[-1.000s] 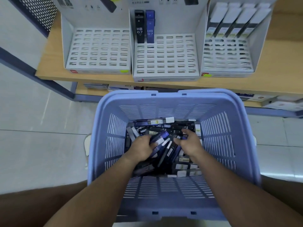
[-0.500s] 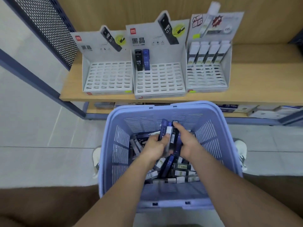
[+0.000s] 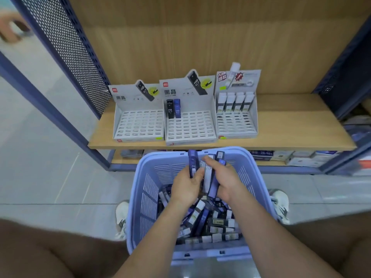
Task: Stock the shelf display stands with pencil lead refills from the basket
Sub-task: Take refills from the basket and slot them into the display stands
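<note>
Two hands over lavender basket [image 3: 140, 177], lower centre: my left hand [image 3: 185, 185] grips blue lead refill [image 3: 192, 162], right hand [image 3: 227, 182] clutches refill bundle [image 3: 208, 175]. Pickup step, I judge. Next: carry to middle display stand [image 3: 190, 128] and slot upright.

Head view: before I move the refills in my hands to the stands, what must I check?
1. Left hand grips slim dark-blue plastic refill case: ok.
2. Right hand holds blue and white refill cases securely: cannot tell.
3. Middle white cardboard display stand has free slots: ok.
4. Left white cardboard stand has free slots: ok.
5. Held cases sorted by colour: not ok, mixed.
</note>
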Demonstrator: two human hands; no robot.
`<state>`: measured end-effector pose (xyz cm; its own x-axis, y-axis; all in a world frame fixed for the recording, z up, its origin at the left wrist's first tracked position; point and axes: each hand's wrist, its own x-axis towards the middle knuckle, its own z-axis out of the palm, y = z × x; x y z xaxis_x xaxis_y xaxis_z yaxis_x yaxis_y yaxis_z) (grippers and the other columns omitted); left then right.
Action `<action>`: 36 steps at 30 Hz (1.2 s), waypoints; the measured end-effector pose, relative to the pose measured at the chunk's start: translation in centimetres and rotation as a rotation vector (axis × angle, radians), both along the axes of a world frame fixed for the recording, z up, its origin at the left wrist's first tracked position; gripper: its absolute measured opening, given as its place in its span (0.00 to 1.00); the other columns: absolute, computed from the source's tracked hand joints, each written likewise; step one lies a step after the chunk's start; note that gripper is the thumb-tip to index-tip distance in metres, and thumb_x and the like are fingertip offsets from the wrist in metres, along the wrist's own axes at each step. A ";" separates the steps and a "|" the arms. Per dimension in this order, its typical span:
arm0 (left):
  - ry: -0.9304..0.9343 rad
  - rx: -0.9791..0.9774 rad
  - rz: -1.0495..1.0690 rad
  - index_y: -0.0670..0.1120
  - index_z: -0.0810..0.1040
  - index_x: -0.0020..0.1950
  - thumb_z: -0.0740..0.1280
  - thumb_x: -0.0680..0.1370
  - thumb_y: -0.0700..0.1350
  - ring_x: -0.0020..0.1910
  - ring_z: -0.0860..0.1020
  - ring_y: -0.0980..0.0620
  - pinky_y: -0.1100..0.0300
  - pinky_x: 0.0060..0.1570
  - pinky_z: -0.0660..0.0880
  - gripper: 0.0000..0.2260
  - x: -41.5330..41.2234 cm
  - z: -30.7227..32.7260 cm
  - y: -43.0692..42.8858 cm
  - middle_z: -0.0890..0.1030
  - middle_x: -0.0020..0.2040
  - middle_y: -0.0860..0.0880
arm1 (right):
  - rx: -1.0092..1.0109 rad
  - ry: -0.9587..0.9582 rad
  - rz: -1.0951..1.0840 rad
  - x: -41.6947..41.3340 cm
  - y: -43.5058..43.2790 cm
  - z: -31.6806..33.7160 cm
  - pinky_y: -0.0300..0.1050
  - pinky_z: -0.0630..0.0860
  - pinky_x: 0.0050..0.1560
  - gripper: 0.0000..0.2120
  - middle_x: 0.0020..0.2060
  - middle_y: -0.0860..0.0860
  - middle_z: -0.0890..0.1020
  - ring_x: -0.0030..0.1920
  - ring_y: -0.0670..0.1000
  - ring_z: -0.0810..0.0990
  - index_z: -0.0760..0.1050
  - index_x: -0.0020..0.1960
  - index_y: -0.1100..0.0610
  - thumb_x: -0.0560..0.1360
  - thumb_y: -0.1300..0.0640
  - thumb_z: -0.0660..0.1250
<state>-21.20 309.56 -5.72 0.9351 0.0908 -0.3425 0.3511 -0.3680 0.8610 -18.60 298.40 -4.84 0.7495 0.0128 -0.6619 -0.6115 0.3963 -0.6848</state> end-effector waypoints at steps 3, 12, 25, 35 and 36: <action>0.054 -0.311 0.166 0.47 0.72 0.49 0.62 0.80 0.46 0.38 0.80 0.48 0.50 0.42 0.81 0.03 -0.1 1.4 0.5 0.81 0.41 0.46 | 0.041 -0.043 -0.053 0.2 -0.7 1.3 0.50 0.82 0.39 0.11 0.38 0.60 0.85 0.35 0.56 0.83 0.81 0.53 0.64 0.76 0.56 0.71; 0.039 -0.610 0.205 0.49 0.71 0.45 0.59 0.81 0.54 0.24 0.60 0.54 0.60 0.27 0.55 0.11 0.2 5.7 1.9 0.65 0.29 0.48 | 0.151 -0.146 0.157 -0.5 0.1 4.4 0.42 0.78 0.31 0.17 0.36 0.59 0.82 0.29 0.52 0.79 0.81 0.56 0.64 0.69 0.58 0.74; -0.025 -0.388 -0.062 0.43 0.69 0.43 0.60 0.80 0.54 0.28 0.63 0.53 0.64 0.27 0.59 0.15 1.9 7.3 5.4 0.68 0.31 0.50 | 0.026 -0.218 0.113 1.0 -2.1 4.1 0.41 0.72 0.27 0.10 0.33 0.55 0.77 0.27 0.49 0.72 0.77 0.41 0.59 0.65 0.55 0.75; 0.225 -0.284 -0.355 0.45 0.75 0.41 0.62 0.79 0.56 0.28 0.72 0.53 0.63 0.26 0.65 0.16 0.6 6.7 3.2 0.76 0.30 0.49 | -0.081 -0.197 0.360 0.8 -0.2 5.4 0.48 0.79 0.30 0.16 0.35 0.62 0.83 0.29 0.58 0.80 0.80 0.44 0.63 0.66 0.51 0.77; 0.243 -0.267 -0.372 0.44 0.75 0.41 0.62 0.78 0.56 0.28 0.72 0.53 0.62 0.26 0.66 0.16 0.5 6.7 3.3 0.76 0.30 0.49 | -0.085 -0.185 0.373 0.8 -0.1 5.1 0.49 0.79 0.30 0.14 0.35 0.61 0.83 0.29 0.58 0.81 0.79 0.45 0.63 0.68 0.54 0.77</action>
<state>-20.70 312.84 0.96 0.7778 -0.3530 -0.5201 0.4401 -0.2849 0.8516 -17.80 298.26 0.28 0.8102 0.2566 -0.5270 -0.5660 0.1082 -0.8173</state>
